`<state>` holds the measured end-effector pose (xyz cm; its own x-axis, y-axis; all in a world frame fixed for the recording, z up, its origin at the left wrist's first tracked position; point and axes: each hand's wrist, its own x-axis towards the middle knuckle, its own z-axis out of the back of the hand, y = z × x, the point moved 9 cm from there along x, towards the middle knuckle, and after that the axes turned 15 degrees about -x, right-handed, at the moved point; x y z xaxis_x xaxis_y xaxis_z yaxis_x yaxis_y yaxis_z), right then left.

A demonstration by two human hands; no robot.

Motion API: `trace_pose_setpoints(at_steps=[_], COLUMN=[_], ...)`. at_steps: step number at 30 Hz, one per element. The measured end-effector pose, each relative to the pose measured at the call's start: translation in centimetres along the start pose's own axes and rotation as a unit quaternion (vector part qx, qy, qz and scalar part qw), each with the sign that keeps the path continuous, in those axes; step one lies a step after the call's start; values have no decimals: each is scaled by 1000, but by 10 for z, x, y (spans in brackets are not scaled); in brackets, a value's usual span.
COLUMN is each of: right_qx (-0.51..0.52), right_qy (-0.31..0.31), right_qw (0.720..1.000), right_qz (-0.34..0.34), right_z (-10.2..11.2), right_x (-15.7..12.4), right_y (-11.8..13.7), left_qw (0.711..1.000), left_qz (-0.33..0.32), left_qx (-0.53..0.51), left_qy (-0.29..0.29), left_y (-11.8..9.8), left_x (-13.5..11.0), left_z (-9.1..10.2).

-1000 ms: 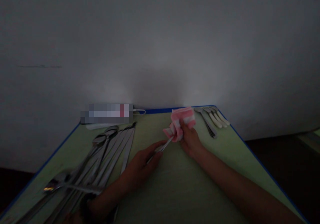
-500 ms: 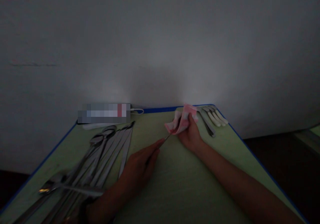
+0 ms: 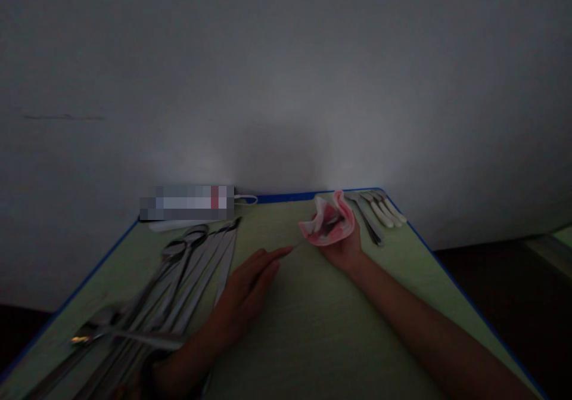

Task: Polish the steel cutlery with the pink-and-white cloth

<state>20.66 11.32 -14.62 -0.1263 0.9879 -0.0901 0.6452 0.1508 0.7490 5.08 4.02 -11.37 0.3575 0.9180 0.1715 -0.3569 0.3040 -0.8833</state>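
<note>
A pink and white cloth (image 3: pixel 328 226) rests in my right hand (image 3: pixel 346 246), which cups it from below near the far right of the green table (image 3: pixel 313 328). The head of a thin metal utensil (image 3: pixel 297 244) lies in the cloth. My left hand (image 3: pixel 248 284) pinches the utensil's handle end at the table's middle. The scene is dim, so the utensil's type is unclear.
Several long metal utensils (image 3: pixel 187 275) lie in a row on the left of the table. Cutlery with white handles (image 3: pixel 379 210) lies at the far right corner. A blurred box (image 3: pixel 185 203) stands against the grey wall. The table has a blue edge (image 3: pixel 286 197).
The cloth has opened out in my right hand, showing the utensil's head inside. My right hand moved slightly farther away and to the right. My left hand stayed nearly in place.
</note>
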Motion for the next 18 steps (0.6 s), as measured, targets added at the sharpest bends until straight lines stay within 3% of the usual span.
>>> trace_pose_setpoints(at_steps=[8, 15, 18], right_qx=[-3, -33, -64], right_qy=[14, 44, 44], right_qw=[1000, 998, 997], right_qz=[-2, 23, 21], right_z=[-3, -6, -4], right_x=[4, 4, 5], right_y=[-7, -5, -8], left_qw=[999, 998, 998], left_qz=[-24, -27, 8], left_qx=[35, 56, 52], left_qy=[-29, 3, 20], left_y=[-6, -1, 5], left_x=[-2, -1, 0], left_z=[1, -4, -7])
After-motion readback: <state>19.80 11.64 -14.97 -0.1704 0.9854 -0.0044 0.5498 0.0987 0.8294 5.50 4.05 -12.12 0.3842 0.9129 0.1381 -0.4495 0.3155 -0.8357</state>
